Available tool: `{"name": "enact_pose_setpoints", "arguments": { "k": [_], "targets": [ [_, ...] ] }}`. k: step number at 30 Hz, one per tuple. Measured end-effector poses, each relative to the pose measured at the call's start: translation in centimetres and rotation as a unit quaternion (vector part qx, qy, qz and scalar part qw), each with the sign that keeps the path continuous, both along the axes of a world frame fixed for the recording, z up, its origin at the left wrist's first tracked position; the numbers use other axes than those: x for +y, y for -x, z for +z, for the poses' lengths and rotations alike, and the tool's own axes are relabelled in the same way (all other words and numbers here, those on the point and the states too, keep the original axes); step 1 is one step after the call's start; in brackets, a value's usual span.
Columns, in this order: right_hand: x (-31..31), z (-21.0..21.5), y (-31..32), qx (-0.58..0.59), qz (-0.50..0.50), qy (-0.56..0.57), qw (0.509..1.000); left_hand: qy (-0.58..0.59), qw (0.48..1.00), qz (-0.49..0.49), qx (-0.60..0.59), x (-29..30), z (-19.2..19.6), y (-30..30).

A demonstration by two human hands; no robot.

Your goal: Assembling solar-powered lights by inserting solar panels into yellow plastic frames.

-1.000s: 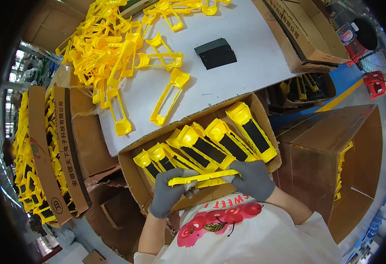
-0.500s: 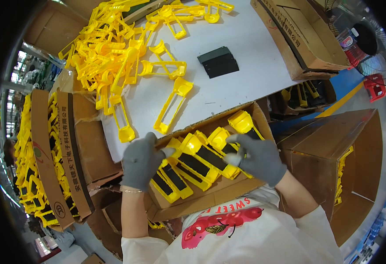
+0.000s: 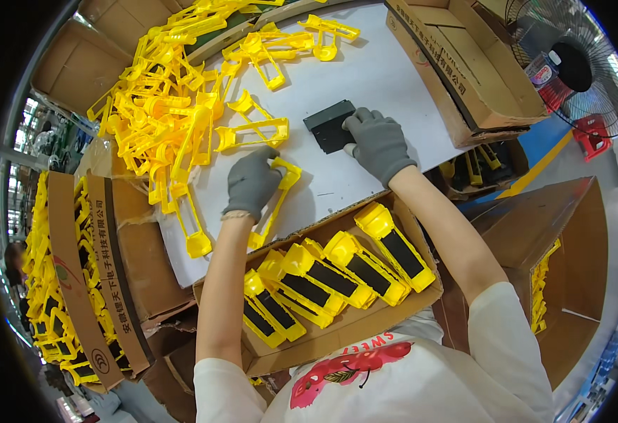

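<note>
My left hand (image 3: 251, 183), in a grey glove, has its fingers closed on the upper end of a yellow plastic frame (image 3: 274, 215) on the white table. My right hand (image 3: 381, 144), gloved alike, reaches further across and pinches the right edge of a small pile of flat black strips (image 3: 330, 135). Its thumb and fingertips are at the edge of the pile. Right before me, a cardboard box (image 3: 281, 360) holds a slanting row of several yellow frames (image 3: 348, 257) with black strips in them.
Loose yellow frames (image 3: 161, 120) lie heaped at the table's far left. An open carton (image 3: 478, 106) stands at the table's right edge, a fan (image 3: 570, 63) beyond it. To the left, a carton (image 3: 69, 268) is full of yellow frames; another large carton (image 3: 527, 218) stands at right.
Both hands have left the box and moved forward onto the table. The left has taken hold of a yellow frame; the right has reached the black strips. The row in the box is uncovered.
</note>
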State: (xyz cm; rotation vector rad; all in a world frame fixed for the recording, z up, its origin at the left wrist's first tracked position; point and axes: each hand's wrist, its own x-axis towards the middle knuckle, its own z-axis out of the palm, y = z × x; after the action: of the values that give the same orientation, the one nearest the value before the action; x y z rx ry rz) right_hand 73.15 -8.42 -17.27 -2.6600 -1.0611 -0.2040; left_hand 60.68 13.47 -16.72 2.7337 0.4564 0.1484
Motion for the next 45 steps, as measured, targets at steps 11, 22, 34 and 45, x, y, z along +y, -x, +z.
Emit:
{"name": "enact_pose_setpoints", "arguments": {
  "k": [11, 22, 34, 45],
  "targets": [
    [-3.6, 0.7, 0.1, 0.151, -0.025, -0.041, 0.987, 0.478, 0.875, 0.075, -0.036, 2.5, 10.8, 10.7],
    [-6.8, 9.3, 13.0, 0.456, 0.092, -0.265, 0.845, 0.624, 0.752, 0.169, -0.129, -6.5, 6.2, 16.9],
    [-6.9, 7.5, 16.4, 0.267, 0.1, -0.157, 0.946, 0.687, 0.704, 0.156, -0.088, -10.3, 5.9, 17.2],
    [-7.8, 7.1, 16.8, 0.267, 0.104, -0.111, 0.952, 0.672, 0.72, 0.169, -0.046, -12.4, 7.2, 16.7]
  ]
}}
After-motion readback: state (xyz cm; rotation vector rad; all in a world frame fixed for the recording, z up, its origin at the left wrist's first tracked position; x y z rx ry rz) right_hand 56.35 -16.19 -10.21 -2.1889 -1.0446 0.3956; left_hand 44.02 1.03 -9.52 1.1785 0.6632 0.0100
